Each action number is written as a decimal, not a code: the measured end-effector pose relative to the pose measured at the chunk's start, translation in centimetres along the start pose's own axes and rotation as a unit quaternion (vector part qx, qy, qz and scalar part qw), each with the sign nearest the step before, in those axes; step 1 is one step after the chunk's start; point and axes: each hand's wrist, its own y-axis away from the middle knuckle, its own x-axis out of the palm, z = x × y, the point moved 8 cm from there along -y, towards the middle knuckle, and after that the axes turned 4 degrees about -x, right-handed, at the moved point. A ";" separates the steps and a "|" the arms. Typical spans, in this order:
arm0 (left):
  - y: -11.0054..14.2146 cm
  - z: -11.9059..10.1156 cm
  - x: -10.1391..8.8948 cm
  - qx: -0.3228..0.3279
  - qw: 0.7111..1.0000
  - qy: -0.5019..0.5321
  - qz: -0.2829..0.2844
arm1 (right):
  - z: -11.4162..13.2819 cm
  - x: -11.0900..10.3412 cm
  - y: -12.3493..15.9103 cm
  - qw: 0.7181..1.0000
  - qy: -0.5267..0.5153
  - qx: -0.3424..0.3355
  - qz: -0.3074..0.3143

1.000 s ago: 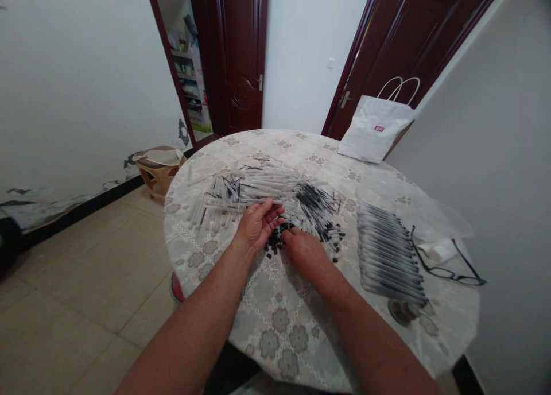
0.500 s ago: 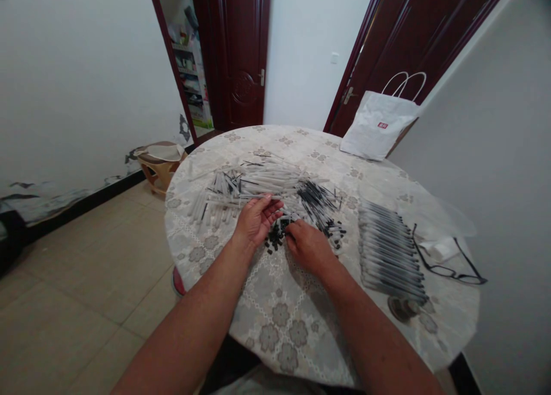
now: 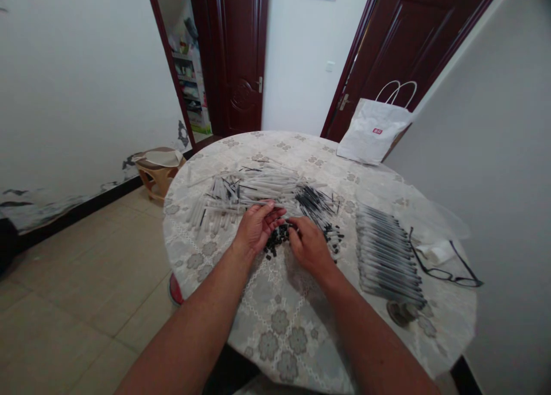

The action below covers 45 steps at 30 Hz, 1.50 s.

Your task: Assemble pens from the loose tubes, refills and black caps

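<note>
My left hand (image 3: 257, 225) is closed above the table, thumb pressed on a slim pale plastic tube, like a pen barrel (image 3: 230, 203), that points left over the pile. Close beside it, my right hand (image 3: 309, 241) pinches a small black piece (image 3: 288, 221), mostly hidden by the fingers. The fingertips of both hands nearly meet. Below them lies a heap of small black caps (image 3: 272, 247). Behind the hands spreads a pile of whitish tubes (image 3: 269, 182), with a bunch of thin black refills (image 3: 313, 198) at its right.
A row of pens in a clear sleeve (image 3: 387, 254) lies to the right, near eyeglasses (image 3: 447, 275) and a small round metallic object (image 3: 401, 312). A white paper bag (image 3: 372, 132) stands at the back of the round, cloth-covered table (image 3: 279, 340). A stool (image 3: 159, 168) stands left.
My right hand has lifted from the black caps to my left fingertips with a small dark piece. My left hand stays nearly in place. The view has tilted slightly upward.
</note>
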 end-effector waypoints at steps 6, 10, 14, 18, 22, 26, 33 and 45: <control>0.3 0.3 1.0 -0.010 0.998 -0.032 0.044 | -4.3 -0.9 -0.1 0.924 -0.329 0.149 -0.123; 0.5 0.6 1.4 -0.016 0.996 -0.054 0.065 | -4.3 -0.2 -0.1 0.887 -0.409 0.172 -0.126; 0.6 0.6 1.5 -0.017 0.996 -0.056 0.069 | -4.4 0.0 0.0 0.867 -0.447 0.174 -0.138; 0.6 0.7 1.5 -0.022 0.996 -0.052 0.067 | -4.9 0.2 -0.1 0.843 -0.488 0.169 -0.151; 0.6 0.7 1.5 -0.024 0.996 -0.050 0.067 | -5.2 0.4 -0.1 0.821 -0.523 0.166 -0.159; 0.6 0.8 1.5 -0.023 0.996 -0.045 0.071 | -5.6 0.6 -0.1 0.807 -0.537 0.177 -0.170; 0.5 0.9 1.4 -0.026 0.997 -0.043 0.063 | -6.2 0.6 0.1 0.804 -0.530 0.190 -0.191; 0.4 1.1 1.4 -0.027 0.996 -0.050 0.066 | -5.2 -0.1 0.0 0.875 -0.422 0.170 -0.164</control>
